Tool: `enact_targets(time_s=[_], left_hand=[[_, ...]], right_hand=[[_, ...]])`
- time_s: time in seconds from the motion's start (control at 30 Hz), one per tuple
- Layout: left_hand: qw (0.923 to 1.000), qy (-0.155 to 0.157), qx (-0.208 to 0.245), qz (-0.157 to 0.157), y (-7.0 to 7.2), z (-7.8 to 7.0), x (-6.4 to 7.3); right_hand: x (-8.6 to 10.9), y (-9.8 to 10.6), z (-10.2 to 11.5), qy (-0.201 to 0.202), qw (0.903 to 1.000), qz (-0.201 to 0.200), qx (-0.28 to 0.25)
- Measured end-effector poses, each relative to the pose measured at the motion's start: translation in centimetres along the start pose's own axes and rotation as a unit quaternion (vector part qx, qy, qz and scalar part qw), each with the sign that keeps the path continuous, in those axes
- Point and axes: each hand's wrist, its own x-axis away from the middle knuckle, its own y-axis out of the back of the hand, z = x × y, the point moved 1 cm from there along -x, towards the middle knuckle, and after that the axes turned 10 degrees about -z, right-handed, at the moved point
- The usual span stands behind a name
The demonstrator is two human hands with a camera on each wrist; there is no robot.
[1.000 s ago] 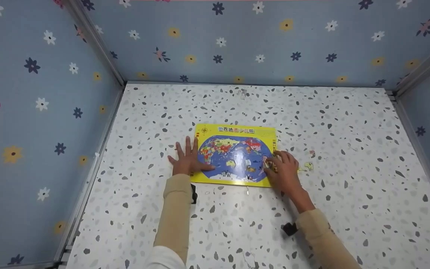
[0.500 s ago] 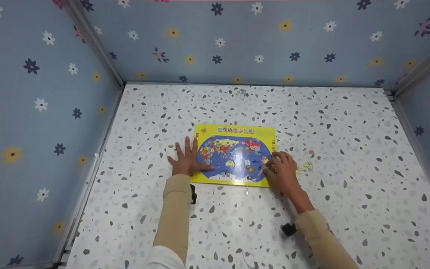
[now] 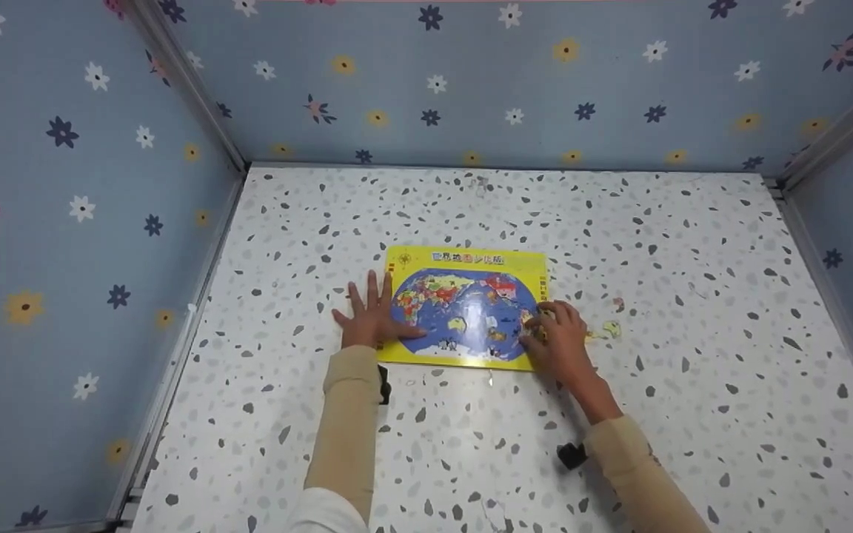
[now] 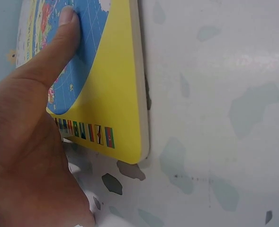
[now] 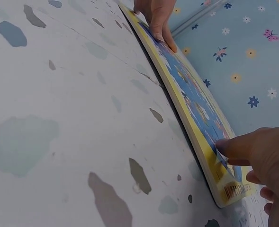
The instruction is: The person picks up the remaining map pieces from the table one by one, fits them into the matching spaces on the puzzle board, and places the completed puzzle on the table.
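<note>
A yellow-bordered world map puzzle board lies flat on the table, with a blue ocean and colourful land pieces. My left hand is spread at the board's left edge, its straight thumb resting on the blue; the left wrist view shows the thumb on the map above a row of flags. At the right edge of the map, my right hand has its thumb and fingers curled around a small puzzle piece, mostly hidden under them. In the right wrist view the right thumb presses close to the board's corner.
A pale yellow-green loose piece lies on the speckled white table, just right of the right hand. Blue flowered panels stand at the back and sides. A black wrist camera sits under the right forearm.
The right thumb and fingers have shifted slightly at the map's right edge, and the piece there shows less between them. The left hand and the board have stayed in place.
</note>
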Motion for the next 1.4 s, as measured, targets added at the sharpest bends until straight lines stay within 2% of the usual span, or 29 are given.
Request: enact_targets(time_s=[0.53, 0.93, 1.2, 1.4], left_hand=[[1.0, -0.003, -0.002, -0.004, -0.1, 0.2, -0.1], [0.9999, -0.001, -0.007, -0.01, -0.1, 0.1, -0.1], [1.0, 0.003, 0.005, 0.002, -0.9, 0.7, -0.8], [1.0, 0.005, -0.004, 0.002, -0.2, 0.2, -0.3]], right_hand=[[0.2, 0.1, 0.0, 0.02, 0.9993, -0.014, 0.027], [0.3, 0.4, 0.1, 0.002, 0.9998, -0.007, 0.018], [0.7, 1.2, -1.1, -0.003, 0.9997, -0.02, 0.013], [1.2, 1.8, -2.1, 0.014, 0.9988, -0.043, 0.02]])
